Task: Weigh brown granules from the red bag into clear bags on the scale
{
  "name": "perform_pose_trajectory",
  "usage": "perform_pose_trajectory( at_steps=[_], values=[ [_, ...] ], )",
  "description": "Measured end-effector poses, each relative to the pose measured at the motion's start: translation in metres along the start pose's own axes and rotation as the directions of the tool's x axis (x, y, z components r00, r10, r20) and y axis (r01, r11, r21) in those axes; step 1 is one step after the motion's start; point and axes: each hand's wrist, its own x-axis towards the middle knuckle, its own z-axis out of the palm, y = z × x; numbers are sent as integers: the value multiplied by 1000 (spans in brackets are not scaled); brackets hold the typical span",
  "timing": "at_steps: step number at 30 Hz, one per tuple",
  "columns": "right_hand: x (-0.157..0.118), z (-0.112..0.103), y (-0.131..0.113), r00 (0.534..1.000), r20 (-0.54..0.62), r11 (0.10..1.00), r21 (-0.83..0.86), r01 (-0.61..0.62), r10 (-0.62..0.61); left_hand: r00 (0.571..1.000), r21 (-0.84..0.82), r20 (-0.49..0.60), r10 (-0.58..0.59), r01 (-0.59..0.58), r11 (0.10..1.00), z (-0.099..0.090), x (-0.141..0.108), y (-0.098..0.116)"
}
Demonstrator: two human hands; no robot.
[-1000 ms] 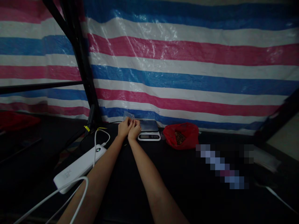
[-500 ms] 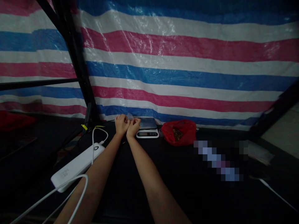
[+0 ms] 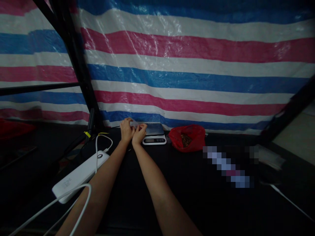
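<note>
Both my arms reach far forward over a dark table (image 3: pixel 137 193). My left hand (image 3: pixel 126 130) and my right hand (image 3: pixel 138 134) are close together, pinching a small clear plastic bag (image 3: pixel 136 124) between their fingers. The bag lies flat and low, just left of a small digital kitchen scale (image 3: pixel 155 133) with a dark platform and white base. An open red plastic bag (image 3: pixel 189 138) holding brown bits sits right of the scale.
A white power strip (image 3: pixel 80 176) with white cables lies at the left. A black metal frame post (image 3: pixel 76 65) rises at the left. A striped red, white and blue tarp (image 3: pixel 197 65) hangs behind. A blurred patch (image 3: pixel 228 167) covers something at the right.
The clear bag stood up above my hands a second ago; now it lies lower and flatter toward the scale. My hands shifted slightly up and left in view.
</note>
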Motion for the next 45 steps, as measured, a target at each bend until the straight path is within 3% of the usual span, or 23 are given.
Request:
perform_pose_trajectory(
  at_steps=[2, 6, 11, 16, 26, 35, 40, 45],
  values=[
    [0, 1, 1, 1000, -14, 1000, 31, -1, 1, 998, -38, 22, 60, -59, 998, 0, 0, 0],
    [1, 0, 1, 1000, -8, 999, 40, -13, 14, 967, -139, 180, 182, -158, 978, 1, 1, -4],
    [1, -3, -3, 999, -22, 999, 33, -30, 31, 952, -78, 254, 172, -157, 984, -4, 4, -3],
    [3, -5, -5, 998, -34, 999, 27, 45, -45, 933, -20, 296, 206, -209, 978, -13, 4, -3],
    [0, -3, -3, 995, 28, 990, -103, 99, -96, 875, 17, 387, 291, -322, 946, -9, 3, -1],
    [-2, -4, -5, 986, 51, 960, -222, 169, -161, 910, 70, 350, 223, -262, 962, -7, 3, -9],
    [-6, -7, -14, 955, 100, 931, -216, 296, -280, 941, 140, 302, 155, -204, 969, -2, -1, -17],
    [-6, -9, -11, 966, 138, 927, -280, 251, -220, 935, 57, 349, 70, -95, 994, 6, -2, -23]
  ],
)
